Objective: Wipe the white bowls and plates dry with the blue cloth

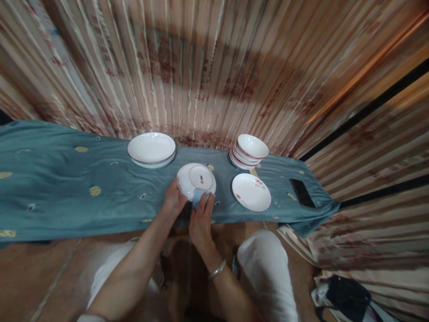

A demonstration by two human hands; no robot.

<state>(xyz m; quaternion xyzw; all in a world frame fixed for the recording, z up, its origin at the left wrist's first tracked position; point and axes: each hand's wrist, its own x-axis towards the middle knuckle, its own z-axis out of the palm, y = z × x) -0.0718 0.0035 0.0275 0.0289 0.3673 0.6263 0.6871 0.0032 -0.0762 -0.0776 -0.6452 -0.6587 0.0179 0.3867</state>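
A white plate [191,175] is held up with its underside towards me, showing a foot ring and a small printed mark. My left hand [173,197] grips it by the left rim, fingers closed around the edge. Folded light-blue cloth [197,196] lies against the plate's lower edge, pressed there by my right hand [201,220], whose fingers are bent over it. To the right, a white plate with red flower prints [251,194] rests on the table. Farther left stands a stack of white plates [151,148].
White bowls with red bands [250,151] are stacked at the back right. A black phone [302,193] lies near the right end of the table's teal cloth [114,179]. Patterned curtains [201,67] hang behind. A dark bag [348,295] is at the lower right.
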